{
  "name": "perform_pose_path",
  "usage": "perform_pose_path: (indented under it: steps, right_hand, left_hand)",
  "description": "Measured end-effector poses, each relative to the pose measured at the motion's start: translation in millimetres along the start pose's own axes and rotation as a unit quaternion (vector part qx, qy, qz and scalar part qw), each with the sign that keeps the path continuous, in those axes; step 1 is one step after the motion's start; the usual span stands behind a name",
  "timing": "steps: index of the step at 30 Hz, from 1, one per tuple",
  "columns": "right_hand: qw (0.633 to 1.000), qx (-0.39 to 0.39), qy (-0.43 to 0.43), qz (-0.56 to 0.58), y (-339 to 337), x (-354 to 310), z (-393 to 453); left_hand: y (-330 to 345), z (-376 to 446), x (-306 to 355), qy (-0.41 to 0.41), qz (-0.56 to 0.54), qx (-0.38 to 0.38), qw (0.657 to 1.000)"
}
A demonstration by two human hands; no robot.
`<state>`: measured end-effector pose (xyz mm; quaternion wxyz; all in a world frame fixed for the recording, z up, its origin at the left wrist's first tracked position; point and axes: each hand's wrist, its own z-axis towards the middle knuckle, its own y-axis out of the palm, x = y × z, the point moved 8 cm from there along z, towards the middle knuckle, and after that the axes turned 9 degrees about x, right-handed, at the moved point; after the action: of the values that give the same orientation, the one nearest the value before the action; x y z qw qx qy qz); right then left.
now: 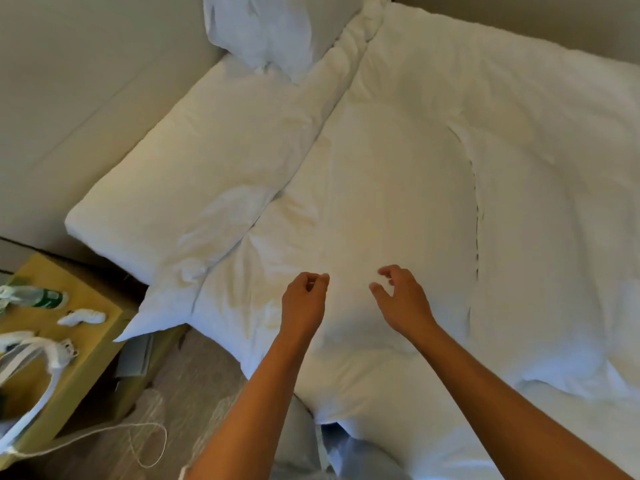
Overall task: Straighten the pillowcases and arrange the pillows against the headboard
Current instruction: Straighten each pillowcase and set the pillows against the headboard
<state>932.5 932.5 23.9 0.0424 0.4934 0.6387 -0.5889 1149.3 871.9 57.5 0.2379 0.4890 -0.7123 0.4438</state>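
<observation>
White pillow (363, 209) lies flat under my left hand (304, 299) and right hand (401, 303), fingers loose, grasping nothing; both pillows lie flat, none propped yet.

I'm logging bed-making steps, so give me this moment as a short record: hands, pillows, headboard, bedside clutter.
left hand: loosely curled above the near pillow, empty
right hand: open, fingers spread, empty
far pillow: crumpled, at the headboard
sheet: bare along the headboard
bedside table: holds a bottle and white items
</observation>
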Motion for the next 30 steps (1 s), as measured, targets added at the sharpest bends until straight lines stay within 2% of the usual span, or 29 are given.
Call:
perform_pose_path:
  steps: [4,8,13,20,25,30]
  right_hand:
    - [0.989,0.001,0.051,-0.138,19,17,79]
    - [0.973,0.005,0.079,-0.215,47,34,122]
    - [0.977,0.006,0.068,-0.204,73,57,147]
    - [0.981,0.02,0.037,-0.189,84,68,161]
    - [0.983,0.017,0.028,-0.182,71,68,155]
    - [0.99,0.013,0.02,-0.14,41,44,132]
  left_hand:
    - [44,94,2,-0.014,0.057,0.004,0.998]
    - [92,167,-27,-0.047,0.137,-0.047,0.988]
    - [136,219,-62,-0.064,0.194,-0.105,0.973]
    - [151,240,-83,-0.069,0.17,-0.084,0.979]
    - [142,229,-56,0.002,0.11,-0.054,0.992]
    - [110,190,21,0.13,0.092,-0.048,0.986]
